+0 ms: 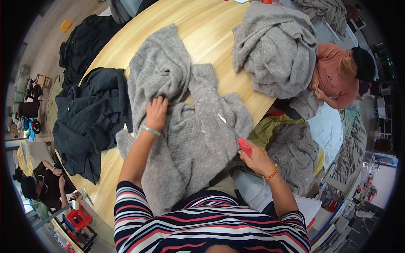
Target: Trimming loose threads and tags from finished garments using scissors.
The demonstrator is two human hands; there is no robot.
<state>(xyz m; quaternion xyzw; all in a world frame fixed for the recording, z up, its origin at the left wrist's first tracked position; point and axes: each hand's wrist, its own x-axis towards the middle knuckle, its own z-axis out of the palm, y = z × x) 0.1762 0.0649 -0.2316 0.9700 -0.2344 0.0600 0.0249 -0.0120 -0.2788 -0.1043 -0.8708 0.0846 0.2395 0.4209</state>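
Observation:
A grey knitted sweater (pixel 190 135) lies spread over the table edge and hangs down against my body. My left hand (pixel 156 113) grips its cloth near the bunched upper part, with the fingertips sunk into the folds. To the right, my right hand (pixel 258 159) is closed round the red handle of a pair of scissors (pixel 244 146). Their thin metal blades point up and left, over one sleeve of the sweater.
Dark garments (pixel 93 118) lie left on the wooden table (pixel 211 33). A big heap of grey knits (pixel 276 46) stands at the far right, beside a co-worker (pixel 339 76). More grey clothing (pixel 293 152) is piled right of me. Another person (pixel 44 185) sits lower left, near a red stool (pixel 79 217).

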